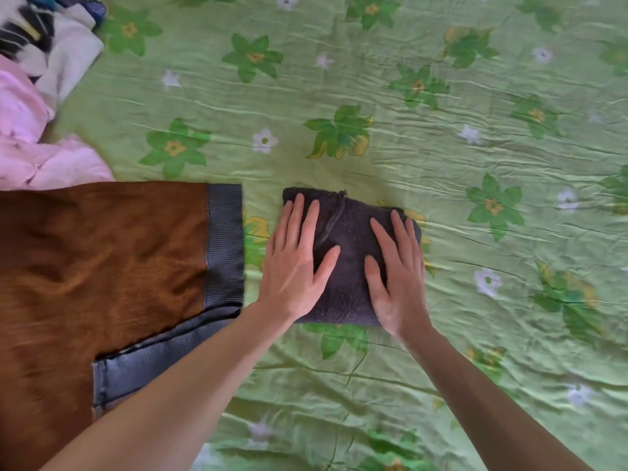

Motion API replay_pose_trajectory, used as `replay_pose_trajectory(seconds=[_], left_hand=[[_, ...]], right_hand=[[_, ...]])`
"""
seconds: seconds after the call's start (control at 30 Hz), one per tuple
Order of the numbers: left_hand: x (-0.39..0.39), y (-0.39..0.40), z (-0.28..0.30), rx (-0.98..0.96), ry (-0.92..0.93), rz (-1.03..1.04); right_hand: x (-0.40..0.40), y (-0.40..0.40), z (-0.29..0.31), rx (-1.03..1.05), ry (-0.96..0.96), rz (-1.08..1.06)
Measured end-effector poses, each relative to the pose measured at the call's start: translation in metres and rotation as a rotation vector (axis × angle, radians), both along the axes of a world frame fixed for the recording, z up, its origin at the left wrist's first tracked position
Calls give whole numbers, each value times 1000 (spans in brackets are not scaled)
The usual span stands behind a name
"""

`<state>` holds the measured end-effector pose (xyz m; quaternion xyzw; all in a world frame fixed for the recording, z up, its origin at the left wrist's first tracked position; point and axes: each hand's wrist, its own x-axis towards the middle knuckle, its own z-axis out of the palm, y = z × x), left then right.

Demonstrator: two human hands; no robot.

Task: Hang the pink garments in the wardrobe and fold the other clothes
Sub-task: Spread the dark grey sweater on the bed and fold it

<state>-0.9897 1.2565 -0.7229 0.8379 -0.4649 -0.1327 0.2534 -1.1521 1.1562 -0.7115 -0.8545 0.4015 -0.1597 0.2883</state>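
Observation:
A dark grey garment [348, 232] lies folded into a compact rectangle on the green floral bedsheet [475, 164]. My left hand [299, 260] presses flat on its left half, fingers straight and spread. My right hand [396, 266] presses flat on its right half the same way. To the left, a brown garment with grey ribbed trim [102, 266] is spread out on the bed. A crumpled pink garment [37, 144] sits at the left edge, above the brown one.
A white cloth with black stripes [51, 39] is bunched in the top left corner, with a bit of blue fabric [91, 5] behind it. The wrinkled bedsheet stretches to the right and toward me.

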Motion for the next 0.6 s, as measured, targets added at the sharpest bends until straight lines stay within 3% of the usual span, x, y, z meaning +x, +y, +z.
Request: replay_pose_trajectory(seconds=[0.07,0.13,0.23,0.4,0.6], left_hand=[[-8,2,5,-87,179,176],[-12,1,12,-159,493,391],[-6,-5,20,-137,823,541],[19,-6,34,35,1190,537],[13,1,79,12,1316,400]], right_hand=[[-7,-1,1,182,-122,-148],[-11,0,4,410,-208,-372],[-12,1,11,673,-190,-565],[-17,-14,32,1008,-239,-556],[-30,-7,76,1022,-346,-515]])
